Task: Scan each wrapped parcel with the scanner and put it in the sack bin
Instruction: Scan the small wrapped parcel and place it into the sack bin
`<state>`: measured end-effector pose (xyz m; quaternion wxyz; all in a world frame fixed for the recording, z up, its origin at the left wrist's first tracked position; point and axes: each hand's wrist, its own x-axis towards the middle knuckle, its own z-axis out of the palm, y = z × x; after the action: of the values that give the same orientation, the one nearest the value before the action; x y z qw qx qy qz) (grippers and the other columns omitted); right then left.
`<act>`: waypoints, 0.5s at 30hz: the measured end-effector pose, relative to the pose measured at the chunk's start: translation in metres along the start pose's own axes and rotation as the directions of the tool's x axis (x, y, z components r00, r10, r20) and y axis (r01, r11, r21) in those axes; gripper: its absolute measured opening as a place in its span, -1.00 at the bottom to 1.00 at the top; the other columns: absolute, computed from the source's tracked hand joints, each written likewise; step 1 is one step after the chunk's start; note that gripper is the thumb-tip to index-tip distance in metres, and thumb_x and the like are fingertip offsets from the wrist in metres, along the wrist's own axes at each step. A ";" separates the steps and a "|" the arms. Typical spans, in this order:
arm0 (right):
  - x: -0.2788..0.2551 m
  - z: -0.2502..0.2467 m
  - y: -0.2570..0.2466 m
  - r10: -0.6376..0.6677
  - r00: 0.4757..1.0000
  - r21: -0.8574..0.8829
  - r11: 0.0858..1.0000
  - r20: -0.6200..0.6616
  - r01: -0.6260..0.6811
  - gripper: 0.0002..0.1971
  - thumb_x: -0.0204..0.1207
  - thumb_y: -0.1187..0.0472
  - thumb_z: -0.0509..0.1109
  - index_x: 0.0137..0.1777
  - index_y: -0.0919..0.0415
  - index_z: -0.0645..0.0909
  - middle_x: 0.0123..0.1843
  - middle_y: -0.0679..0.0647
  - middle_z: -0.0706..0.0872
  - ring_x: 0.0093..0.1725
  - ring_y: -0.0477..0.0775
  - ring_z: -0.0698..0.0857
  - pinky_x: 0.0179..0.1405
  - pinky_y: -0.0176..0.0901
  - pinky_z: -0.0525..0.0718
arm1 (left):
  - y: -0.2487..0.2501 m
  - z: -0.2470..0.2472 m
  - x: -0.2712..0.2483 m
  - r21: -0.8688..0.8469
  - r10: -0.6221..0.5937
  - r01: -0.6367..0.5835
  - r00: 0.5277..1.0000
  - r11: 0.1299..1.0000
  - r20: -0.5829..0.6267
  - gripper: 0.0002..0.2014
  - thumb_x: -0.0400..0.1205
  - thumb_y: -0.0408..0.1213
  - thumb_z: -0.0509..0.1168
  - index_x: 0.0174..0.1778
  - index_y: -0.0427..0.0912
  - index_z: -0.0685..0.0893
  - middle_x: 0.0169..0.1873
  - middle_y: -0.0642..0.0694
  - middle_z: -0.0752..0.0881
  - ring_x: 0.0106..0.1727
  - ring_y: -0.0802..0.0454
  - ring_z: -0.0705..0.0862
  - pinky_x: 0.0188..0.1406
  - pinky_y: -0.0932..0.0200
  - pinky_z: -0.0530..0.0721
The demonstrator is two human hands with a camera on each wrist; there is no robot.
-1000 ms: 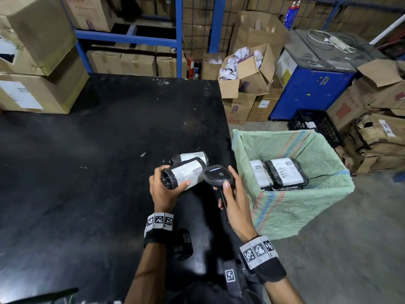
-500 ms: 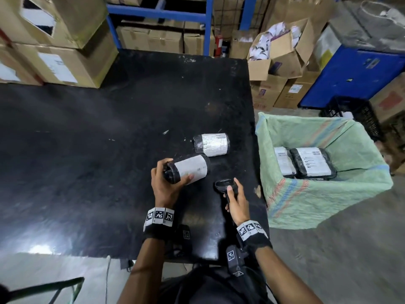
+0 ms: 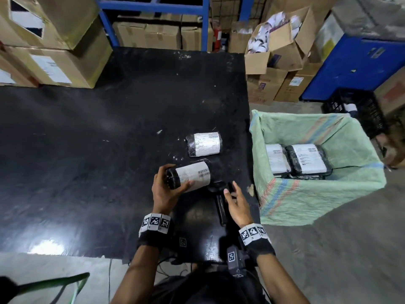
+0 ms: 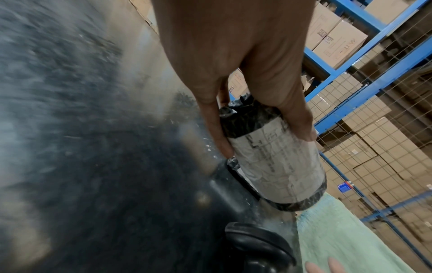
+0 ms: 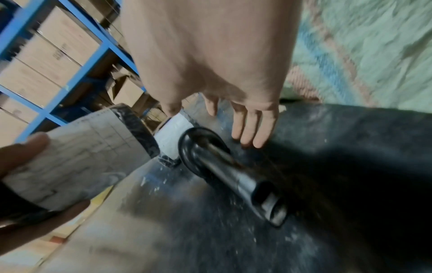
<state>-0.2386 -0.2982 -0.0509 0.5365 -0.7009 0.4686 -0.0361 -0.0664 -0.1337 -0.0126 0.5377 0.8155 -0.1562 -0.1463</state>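
My left hand [image 3: 168, 185] grips a black-wrapped roll parcel [image 3: 192, 175] with a white label by its left end, held just above the black table [image 3: 87, 150]; the left wrist view shows the fingers curled round the same parcel [image 4: 275, 162]. The black scanner [image 3: 220, 198] lies on the table near its right edge. My right hand [image 3: 235, 199] hovers over it with straight fingers, holding nothing; the right wrist view shows the scanner [image 5: 224, 166] lying free under the fingers [image 5: 252, 127]. A second labelled roll parcel [image 3: 205, 144] lies on the table further back.
The green woven sack bin [image 3: 317, 194] stands right of the table and holds two flat labelled parcels [image 3: 306, 157]. Cardboard boxes [image 3: 54, 40] stack at the table's far left. More boxes, blue racking [image 3: 153, 7] and a black crate [image 3: 355, 108] stand behind.
My right hand brought the scanner down from the parcel, laid it on the table and let go of it. The left hand still holds the parcel, now lower, near the table.
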 end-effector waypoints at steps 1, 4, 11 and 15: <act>-0.002 -0.009 -0.002 -0.013 1.000 0.023 1.000 -0.009 0.013 -0.38 0.66 -0.18 0.26 0.69 -0.15 0.22 0.47 0.12 0.58 0.33 0.06 0.65 0.34 -0.09 0.55 | 0.005 0.004 0.002 -0.012 0.000 0.001 0.999 1.000 0.036 -0.29 0.20 0.19 0.75 0.24 0.25 0.62 0.16 0.00 0.75 0.18 0.01 0.76 0.22 -0.11 0.81; -0.006 -0.039 -0.016 -0.098 0.995 0.132 0.986 -0.008 0.099 -0.39 0.63 -0.18 0.32 0.66 -0.24 0.27 0.39 -0.01 0.60 0.25 -0.12 0.68 0.12 -0.36 0.58 | 0.026 0.020 0.006 -0.091 0.004 0.008 0.991 0.996 0.136 -0.27 0.18 0.18 0.77 0.23 0.15 0.66 0.10 -0.03 0.82 0.12 0.02 0.83 0.14 -0.02 0.84; 0.000 -0.115 -0.061 -0.294 0.953 0.309 0.915 0.071 0.259 -0.31 0.58 0.15 0.49 0.65 -0.16 0.30 0.55 -0.06 0.54 0.42 -0.30 0.60 0.25 -0.49 0.58 | 0.072 0.073 0.015 -0.253 0.060 0.025 0.944 0.967 0.324 -0.35 0.28 -0.38 0.75 0.28 -0.25 0.66 -0.04 0.03 0.85 0.01 0.19 0.85 -0.03 0.28 0.80; 0.004 -0.157 -0.074 -0.333 0.936 0.302 0.909 0.110 0.288 -0.27 0.51 0.30 0.56 0.63 -0.04 0.37 0.38 0.00 0.68 0.32 -0.14 0.72 0.16 -0.40 0.68 | 0.093 0.100 0.021 -0.319 0.094 0.041 0.912 0.947 0.399 -0.38 0.32 -0.45 0.71 0.29 -0.26 0.65 -0.01 -0.10 0.87 0.00 0.04 0.85 -0.07 0.18 0.84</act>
<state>-0.2779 -0.4154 0.0714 0.6534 -0.6840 0.2965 -0.1314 -0.0972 -0.2604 0.0342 0.6201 0.6664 -0.2505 -0.3295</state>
